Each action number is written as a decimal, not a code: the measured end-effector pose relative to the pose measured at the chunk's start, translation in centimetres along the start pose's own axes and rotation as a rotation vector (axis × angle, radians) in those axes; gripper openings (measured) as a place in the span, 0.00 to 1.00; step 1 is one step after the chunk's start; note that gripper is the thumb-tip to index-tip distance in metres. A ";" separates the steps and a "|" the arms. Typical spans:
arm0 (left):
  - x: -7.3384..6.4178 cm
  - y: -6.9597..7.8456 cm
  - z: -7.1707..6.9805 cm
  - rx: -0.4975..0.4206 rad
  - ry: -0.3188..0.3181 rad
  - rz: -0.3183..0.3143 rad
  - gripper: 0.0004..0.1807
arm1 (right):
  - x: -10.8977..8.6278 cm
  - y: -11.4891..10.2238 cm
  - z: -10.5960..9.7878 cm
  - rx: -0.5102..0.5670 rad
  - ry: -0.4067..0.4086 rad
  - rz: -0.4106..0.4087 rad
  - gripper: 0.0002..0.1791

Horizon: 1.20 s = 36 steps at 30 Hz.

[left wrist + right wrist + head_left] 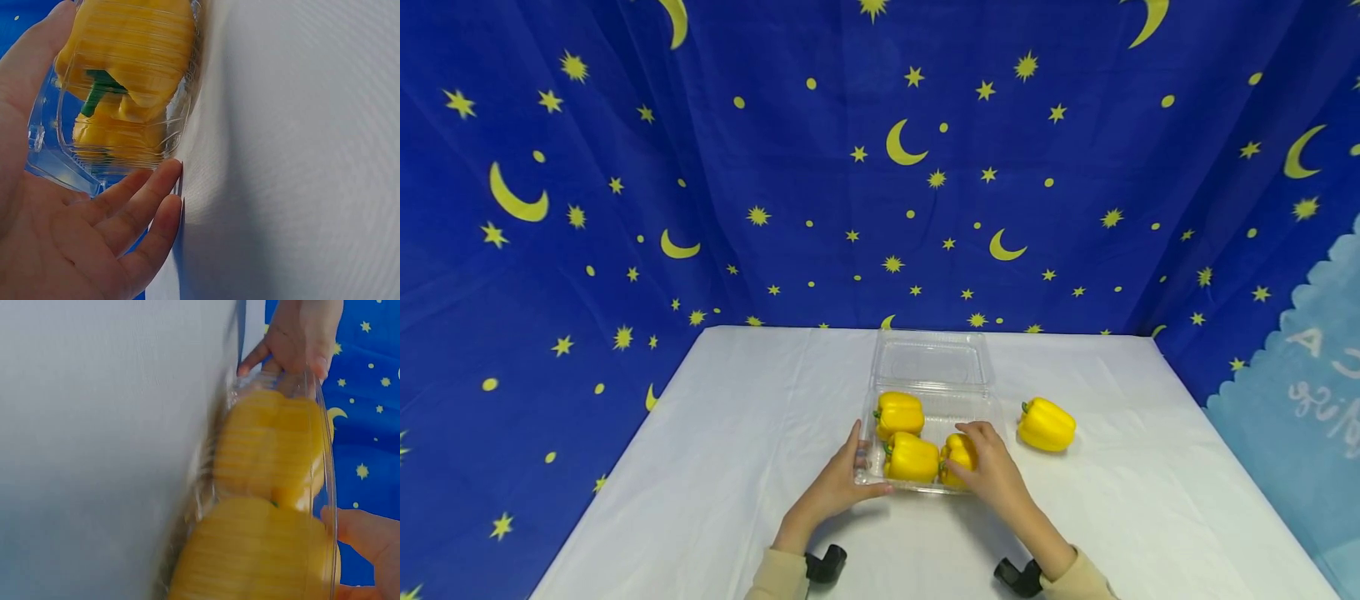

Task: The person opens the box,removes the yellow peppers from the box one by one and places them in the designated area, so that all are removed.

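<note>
A clear plastic clamshell container [940, 410] lies with its lid folded back, away from me. Inside it, along the left, are a yellow bell pepper [900, 414] at the back and another yellow bell pepper [912, 457] in front. My right hand [995, 469] reaches over the front right corner and grips a third yellow bell pepper [957, 461] in the container. My left hand [838, 483] holds the front left corner; its thumb is at the front rim and its fingers [147, 212] touch the ribbed side wall. Green stems show on the peppers.
Another yellow bell pepper [1047, 425] lies on the white-covered table [1120, 517], right of the container. The open lid [931, 360] extends behind the tray. A blue curtain [820, 183] with yellow moons and stars surrounds the table. Black bands with fittings [826, 565] are on both wrists.
</note>
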<state>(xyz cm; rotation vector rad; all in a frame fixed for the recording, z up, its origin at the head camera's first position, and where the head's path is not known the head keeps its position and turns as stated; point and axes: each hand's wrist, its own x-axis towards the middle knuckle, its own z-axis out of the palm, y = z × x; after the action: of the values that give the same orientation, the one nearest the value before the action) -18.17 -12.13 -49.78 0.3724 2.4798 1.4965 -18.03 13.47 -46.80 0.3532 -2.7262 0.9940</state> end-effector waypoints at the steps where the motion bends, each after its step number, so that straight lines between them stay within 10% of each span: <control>1: 0.0 0.0 0.0 0.001 0.000 0.000 0.66 | -0.1 -0.1 0.1 0.005 -0.014 0.003 0.28; 36: 0.1 -0.1 0.1 0.012 -0.010 -0.001 0.66 | 1.2 1.0 -0.1 0.027 -0.218 -0.014 0.43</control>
<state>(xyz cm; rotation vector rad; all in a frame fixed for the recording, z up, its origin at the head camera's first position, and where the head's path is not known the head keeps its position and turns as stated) -18.30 -12.08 -49.91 0.3798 2.4822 1.4765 -19.44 14.12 -46.97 0.5128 -2.9003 1.0453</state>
